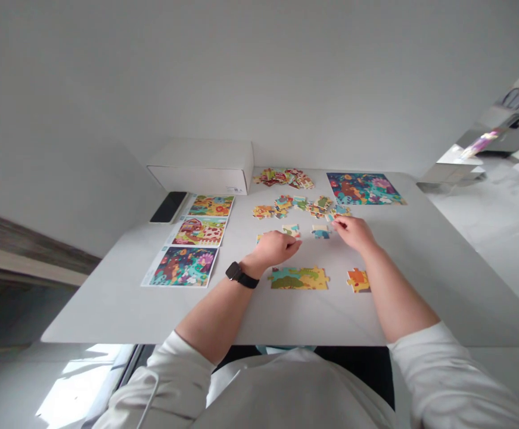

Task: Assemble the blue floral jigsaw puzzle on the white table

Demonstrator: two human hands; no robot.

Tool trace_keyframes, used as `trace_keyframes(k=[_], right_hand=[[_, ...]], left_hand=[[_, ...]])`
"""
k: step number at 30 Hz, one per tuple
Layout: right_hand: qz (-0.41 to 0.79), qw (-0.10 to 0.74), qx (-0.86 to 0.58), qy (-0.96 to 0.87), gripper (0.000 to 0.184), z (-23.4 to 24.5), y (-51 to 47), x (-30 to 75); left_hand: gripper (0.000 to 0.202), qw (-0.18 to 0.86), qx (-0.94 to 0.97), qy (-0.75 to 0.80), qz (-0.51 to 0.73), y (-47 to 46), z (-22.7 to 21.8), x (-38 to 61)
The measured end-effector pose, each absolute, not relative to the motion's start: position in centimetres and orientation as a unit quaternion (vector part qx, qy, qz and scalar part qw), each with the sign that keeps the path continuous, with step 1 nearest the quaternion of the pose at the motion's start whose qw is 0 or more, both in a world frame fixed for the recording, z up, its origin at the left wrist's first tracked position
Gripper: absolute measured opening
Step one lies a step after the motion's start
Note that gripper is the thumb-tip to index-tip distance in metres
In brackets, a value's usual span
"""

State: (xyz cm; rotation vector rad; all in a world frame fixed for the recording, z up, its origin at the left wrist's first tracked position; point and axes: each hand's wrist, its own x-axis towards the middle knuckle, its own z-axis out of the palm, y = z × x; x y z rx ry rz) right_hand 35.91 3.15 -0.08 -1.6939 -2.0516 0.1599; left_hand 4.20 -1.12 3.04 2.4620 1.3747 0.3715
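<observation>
My left hand (277, 247), with a black watch on the wrist, rests curled on the white table (442, 280), fingers closed beside a loose puzzle piece (291, 230). What it holds, if anything, is hidden. My right hand (353, 231) reaches toward the scattered loose pieces (301, 205), its fingertips pinched at a small piece near the edge of that group. A joined strip of pieces (299, 278) lies just below my left hand. An orange joined bit (358, 280) lies beside my right forearm.
A finished puzzle (363, 188) lies at the back right. Another pile of pieces (285, 177) sits beside a white box (203, 165). Three picture cards (195, 241) and a black phone (168, 207) lie on the left.
</observation>
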Motion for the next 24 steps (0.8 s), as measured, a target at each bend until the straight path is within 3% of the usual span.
trace_keyframes(k=[13, 19, 24], right_hand=[[0.140, 0.352, -0.597, -0.707, 0.027, 2.5, 3.5, 36.0], [0.152, 0.233, -0.573, -0.771, 0.020, 4.0, 6.4, 34.0], [0.100, 0.184, -0.582, -0.786, 0.025, 4.4, 10.6, 31.3]], left_hand=[[0.054, 0.113, 0.825, 0.547, 0.088, -1.1, 4.2, 4.3], [0.056, 0.106, 0.835, 0.539, 0.035, -1.7, 4.9, 4.6], [0.053, 0.108, 0.838, 0.533, 0.035, -1.9, 4.8, 4.9]])
